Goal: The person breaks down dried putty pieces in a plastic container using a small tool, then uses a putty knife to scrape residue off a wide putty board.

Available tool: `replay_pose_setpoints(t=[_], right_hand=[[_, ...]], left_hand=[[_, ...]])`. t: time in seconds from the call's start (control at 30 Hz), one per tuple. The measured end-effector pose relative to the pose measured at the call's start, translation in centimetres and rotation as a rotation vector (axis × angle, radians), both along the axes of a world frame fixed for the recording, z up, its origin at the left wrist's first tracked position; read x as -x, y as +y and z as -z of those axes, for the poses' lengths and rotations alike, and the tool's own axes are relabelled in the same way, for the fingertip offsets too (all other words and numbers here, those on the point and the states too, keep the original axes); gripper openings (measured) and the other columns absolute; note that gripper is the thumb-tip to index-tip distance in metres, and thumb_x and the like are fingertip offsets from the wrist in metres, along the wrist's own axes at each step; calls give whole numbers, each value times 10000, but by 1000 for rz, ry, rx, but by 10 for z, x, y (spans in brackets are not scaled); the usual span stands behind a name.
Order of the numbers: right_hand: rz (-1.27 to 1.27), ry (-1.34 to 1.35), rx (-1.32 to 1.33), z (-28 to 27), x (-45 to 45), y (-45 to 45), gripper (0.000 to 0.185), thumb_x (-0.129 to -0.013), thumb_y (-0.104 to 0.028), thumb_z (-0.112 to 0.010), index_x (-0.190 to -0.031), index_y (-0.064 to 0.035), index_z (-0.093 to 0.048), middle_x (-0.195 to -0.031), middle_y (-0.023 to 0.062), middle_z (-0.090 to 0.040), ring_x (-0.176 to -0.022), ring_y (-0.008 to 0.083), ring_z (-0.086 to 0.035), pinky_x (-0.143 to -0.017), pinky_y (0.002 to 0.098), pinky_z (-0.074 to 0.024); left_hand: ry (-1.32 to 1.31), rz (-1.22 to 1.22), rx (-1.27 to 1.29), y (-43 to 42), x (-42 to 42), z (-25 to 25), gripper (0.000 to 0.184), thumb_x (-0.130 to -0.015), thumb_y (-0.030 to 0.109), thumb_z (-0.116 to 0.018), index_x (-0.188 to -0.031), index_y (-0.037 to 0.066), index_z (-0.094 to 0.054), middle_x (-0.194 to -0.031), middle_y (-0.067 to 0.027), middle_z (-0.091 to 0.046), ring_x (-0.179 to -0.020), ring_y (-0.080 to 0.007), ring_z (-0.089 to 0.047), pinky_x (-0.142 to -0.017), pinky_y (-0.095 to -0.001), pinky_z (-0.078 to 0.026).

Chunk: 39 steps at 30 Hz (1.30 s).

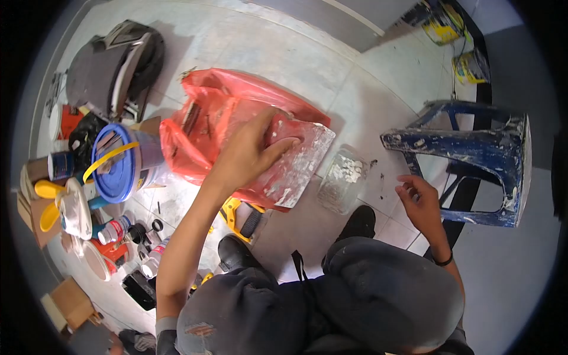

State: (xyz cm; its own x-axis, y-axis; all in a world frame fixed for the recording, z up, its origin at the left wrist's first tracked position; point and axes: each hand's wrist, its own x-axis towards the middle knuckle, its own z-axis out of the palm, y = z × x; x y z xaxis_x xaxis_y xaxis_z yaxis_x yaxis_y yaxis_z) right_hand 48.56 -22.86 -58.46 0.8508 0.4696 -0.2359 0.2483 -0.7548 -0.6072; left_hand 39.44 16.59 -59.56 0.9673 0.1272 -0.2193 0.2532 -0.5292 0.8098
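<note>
My left hand (pixel 251 151) is closed on a flat rectangular panel (pixel 305 157) smeared with dried white material, its thumb and fingers apart across the upper face. What the panel is made of I cannot tell; it has a reddish tint. Beneath and behind it lies a crumpled red plastic bag (pixel 201 94), with some dark, stick-like pieces inside. My right hand (pixel 419 204) hangs loosely over the floor with its fingers slightly curled and holds nothing. Between the two hands, a clear plastic container (pixel 342 180) with white flakes in it rests on the tiles.
A paint-stained blue plastic stool (pixel 467 139) lies on its side at right. On the left are a blue-lidded bucket (pixel 115 171), bottles (pixel 113 229) and a grey-black molded object (pixel 115 71). A yellow-handled brush (pixel 242 219) lies near my shoe (pixel 236 254). Yellow tins (pixel 470 66) stand far right.
</note>
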Motion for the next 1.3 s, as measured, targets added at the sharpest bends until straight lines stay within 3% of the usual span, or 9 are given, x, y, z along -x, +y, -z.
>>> replay_pose_setpoints(t=[0.13,0.27,0.47,0.63,0.77,0.9,1.0,1.17,1.3], right_hand=[[81,54,0,41,16,-27,242,-926,-134,-764,-1148,-45,-726,-887,77,-696,-759,134,-632,-655,280,-484],[116,109,82,87,41,-31,254,-924,-200,-774,-1115,-41,-722,-848,93,-723,-713,190,-680,-632,310,-513],[93,184,110,147,53,-9,286,-919,-314,-753,-939,-42,-667,-761,128,-695,-720,325,-697,-659,436,-532],[193,74,-86,142,47,0,263,-945,-200,-717,-846,-11,-562,-672,169,-621,-591,299,-642,-580,413,-488],[198,8,-75,146,40,-17,195,-946,-168,-632,-872,-31,-515,-713,211,-627,-682,452,-634,-619,525,-480],[217,73,27,125,32,-14,195,-952,-178,-625,-895,-35,-505,-741,216,-656,-740,463,-667,-644,540,-499],[180,61,-62,125,31,-15,209,-962,-188,-621,-897,-32,-499,-740,224,-656,-742,467,-670,-638,530,-503],[200,106,-217,28,-6,6,223,-974,-184,-631,-893,-21,-501,-695,211,-620,-692,428,-679,-610,485,-500],[257,85,-348,-122,-43,12,237,-952,-162,-674,-898,-10,-500,-703,201,-630,-728,422,-699,-664,486,-538]], left_hand=[[-114,47,-342,-9,-35,122,878,-810,415,-865,-1441,-26,-443,-1342,-279,-554,-1242,-464,-548,-1053,-502,-472],[162,-6,-565,-32,-15,144,1303,-623,625,-923,-1541,-49,-289,-1419,-337,-458,-1339,-533,-437,-1121,-589,-395],[317,-129,-404,-47,-38,123,1346,-581,568,-963,-1537,-80,-274,-1458,-356,-430,-1371,-542,-404,-1142,-592,-373],[290,-131,-394,-33,-38,142,1078,-612,484,-973,-1427,-26,-487,-1349,-298,-567,-1272,-445,-542,-1059,-525,-460],[160,-15,-213,-13,-26,180,706,-730,397,-927,-1228,-27,-664,-1040,-171,-734,-945,-316,-696,-861,-413,-571],[469,-31,371,-20,-20,124,455,-942,205,-758,-1319,-16,-635,-1069,-72,-752,-827,-129,-654,-763,-282,-549],[529,-95,471,-15,-17,80,439,-981,171,-718,-1374,10,-604,-1097,-74,-754,-903,-133,-688,-797,-294,-562],[8,-205,350,69,8,-5,317,-1014,94,-687,-1307,9,-600,-1130,-76,-733,-1054,-157,-702,-918,-277,-547],[-91,-250,164,133,40,-137,564,-996,112,-706,-1507,24,-486,-1363,-154,-658,-1227,-208,-651,-1065,-308,-487]])
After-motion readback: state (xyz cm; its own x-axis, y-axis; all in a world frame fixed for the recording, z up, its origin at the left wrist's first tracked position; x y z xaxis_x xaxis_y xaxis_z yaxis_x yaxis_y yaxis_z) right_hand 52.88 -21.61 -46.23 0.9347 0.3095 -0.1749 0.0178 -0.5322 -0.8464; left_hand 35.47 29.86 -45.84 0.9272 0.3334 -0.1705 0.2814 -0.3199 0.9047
